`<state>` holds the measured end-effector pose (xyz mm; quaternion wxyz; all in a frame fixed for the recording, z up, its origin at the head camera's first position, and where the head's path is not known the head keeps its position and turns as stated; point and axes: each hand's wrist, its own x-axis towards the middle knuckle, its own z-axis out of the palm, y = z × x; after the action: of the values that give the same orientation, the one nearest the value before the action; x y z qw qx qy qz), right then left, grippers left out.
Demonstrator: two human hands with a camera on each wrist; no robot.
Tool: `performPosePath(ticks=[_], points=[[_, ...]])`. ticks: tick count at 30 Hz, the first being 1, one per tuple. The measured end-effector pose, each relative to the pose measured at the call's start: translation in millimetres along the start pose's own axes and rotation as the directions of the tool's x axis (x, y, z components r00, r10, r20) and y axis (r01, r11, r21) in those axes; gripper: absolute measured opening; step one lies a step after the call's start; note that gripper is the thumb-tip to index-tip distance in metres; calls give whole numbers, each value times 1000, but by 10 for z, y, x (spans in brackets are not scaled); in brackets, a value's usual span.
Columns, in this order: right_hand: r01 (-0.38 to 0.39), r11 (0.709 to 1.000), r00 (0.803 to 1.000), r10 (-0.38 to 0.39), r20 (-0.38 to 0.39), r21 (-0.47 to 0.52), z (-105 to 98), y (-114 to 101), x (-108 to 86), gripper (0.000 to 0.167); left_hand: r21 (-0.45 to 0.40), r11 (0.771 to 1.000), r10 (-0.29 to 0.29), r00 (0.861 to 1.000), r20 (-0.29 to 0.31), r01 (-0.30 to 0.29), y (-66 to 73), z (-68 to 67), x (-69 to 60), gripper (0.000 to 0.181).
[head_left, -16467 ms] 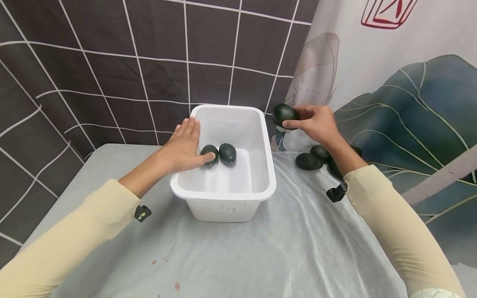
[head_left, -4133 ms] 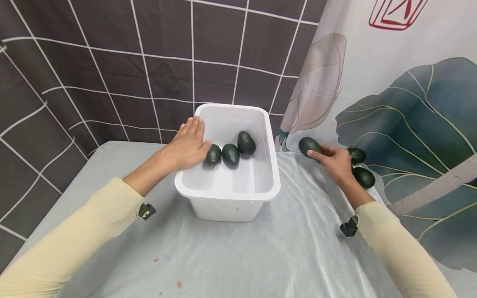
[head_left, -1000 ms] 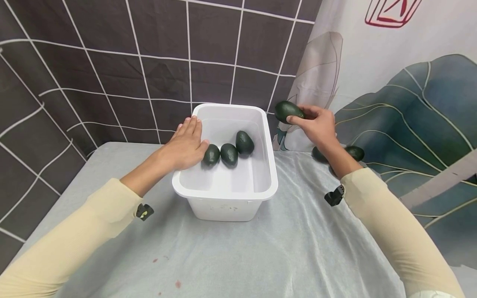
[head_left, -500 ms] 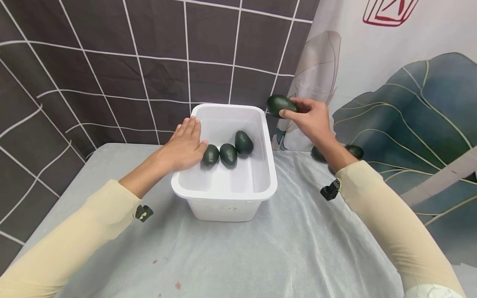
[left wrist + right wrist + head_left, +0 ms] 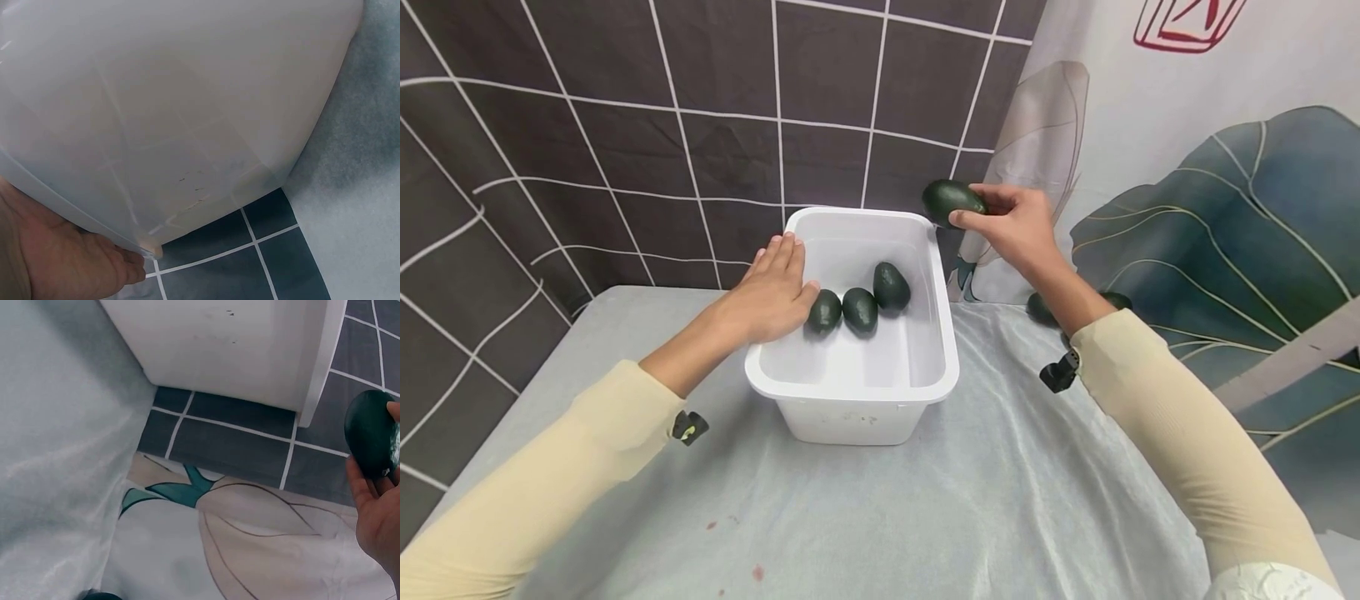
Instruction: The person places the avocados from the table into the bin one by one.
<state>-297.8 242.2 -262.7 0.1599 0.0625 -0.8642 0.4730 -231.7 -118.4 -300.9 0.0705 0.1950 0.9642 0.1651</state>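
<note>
An avocado (image 5: 951,202), dark green, glossy and egg-shaped, is pinched between the thumb and fingers of the person's right hand (image 5: 1018,225). It is held in the air near the back right corner of a white plastic tub (image 5: 850,392), lying roughly sideways. The left hand (image 5: 767,296) rests on the tub's left rim, its fingers straight and gripping nothing. Inside the tub, three similar avocados (image 5: 860,313) sit close together; whether the left thumb touches the nearest is unclear. More avocados (image 5: 1040,308) lie on the right, partly hidden by the right forearm (image 5: 1067,292). The tub has dark scuffs on its front. A pale grey cloth (image 5: 865,517) with reddish spots covers the table. Behind hang a dark grid-patterned curtain (image 5: 722,150) and a white one (image 5: 1262,233) printed with large blue-green leaves.
</note>
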Motion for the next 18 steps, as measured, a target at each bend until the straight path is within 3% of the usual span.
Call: performPosePath(ticks=[8,18], points=[[-23,999,999,25,35,-46,20,-101,33,58,-4,1000,0,1000,-5,0,4,-10,-1,80],[16,999,996,-12,91,-42,71,-236,99,55,2,1000,-1,1000,-3,1,2,-6,-12,80]])
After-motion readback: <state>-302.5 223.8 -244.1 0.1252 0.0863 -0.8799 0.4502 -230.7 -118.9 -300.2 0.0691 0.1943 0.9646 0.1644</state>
